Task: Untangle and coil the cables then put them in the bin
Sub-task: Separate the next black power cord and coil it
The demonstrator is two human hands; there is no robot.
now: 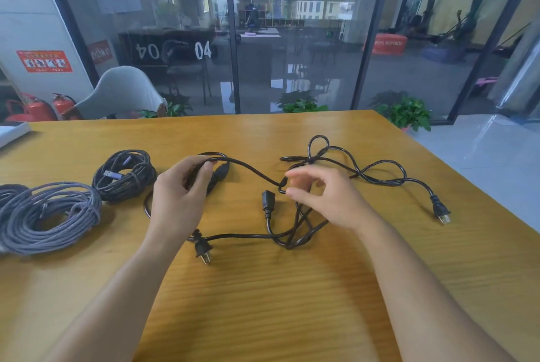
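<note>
Gripping black cable (251,170), left hand (178,195); right hand (327,200) blurred, seemingly half-curled.

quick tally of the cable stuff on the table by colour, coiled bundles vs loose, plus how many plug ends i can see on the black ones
Grey coiled bundles: 2, one large, one cut off by the left edge
Dark coiled bundles: 1
Black loose tangle: 1, held by the left hand
Pronged plugs: 2
Socket ends: 1 clear
Total: 4 cable lots, 3 plug ends

Black power cords (248,170), grey braided coils (49,215), yellow-brown wood-grain table (277,303)
</note>
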